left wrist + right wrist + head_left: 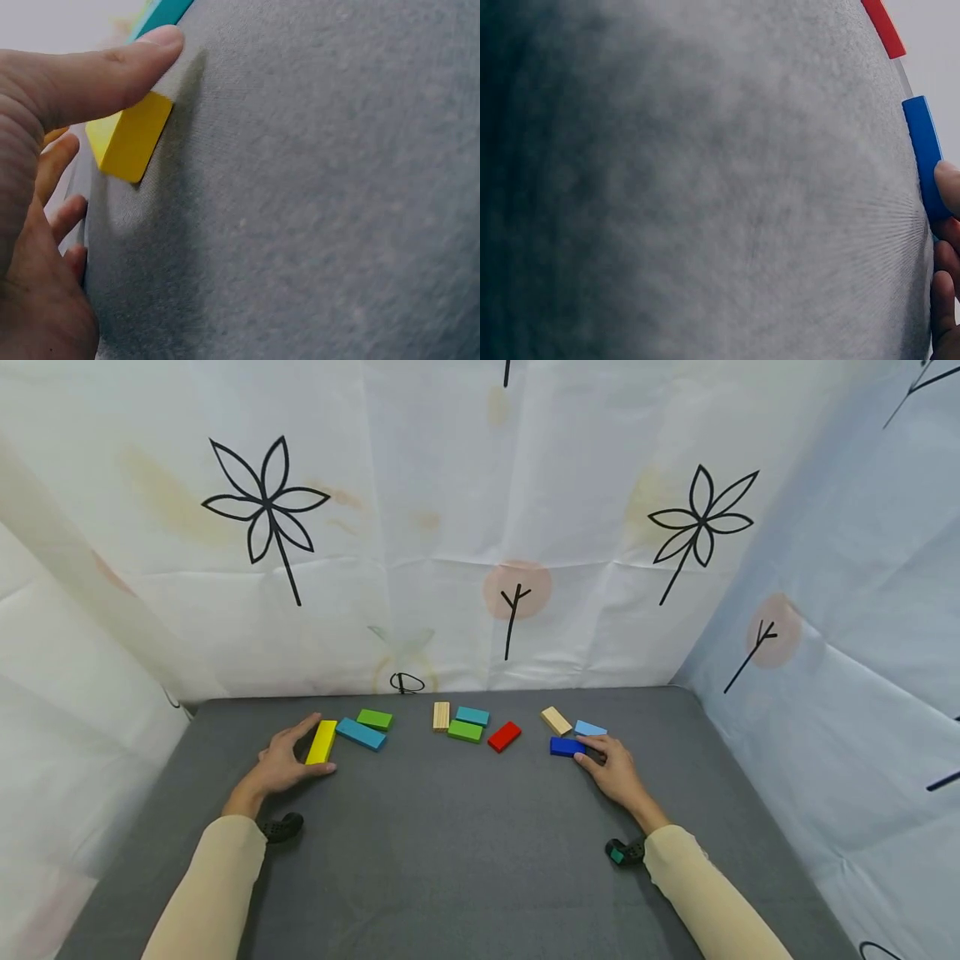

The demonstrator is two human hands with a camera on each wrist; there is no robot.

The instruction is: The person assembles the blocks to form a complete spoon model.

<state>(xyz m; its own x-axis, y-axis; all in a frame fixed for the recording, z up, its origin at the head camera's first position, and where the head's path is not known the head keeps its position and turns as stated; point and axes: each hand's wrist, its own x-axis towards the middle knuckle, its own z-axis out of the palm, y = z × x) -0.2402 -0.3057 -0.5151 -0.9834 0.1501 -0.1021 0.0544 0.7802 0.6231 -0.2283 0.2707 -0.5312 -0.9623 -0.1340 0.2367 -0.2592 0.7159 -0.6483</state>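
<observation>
left hand holds yellow block — right hand pinches dark-blue block

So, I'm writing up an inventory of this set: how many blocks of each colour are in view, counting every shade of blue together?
Yellow block: 1
Red block: 1
Green blocks: 2
Plain wood-coloured blocks: 2
Blue blocks, all shades: 4
Total: 10
</observation>
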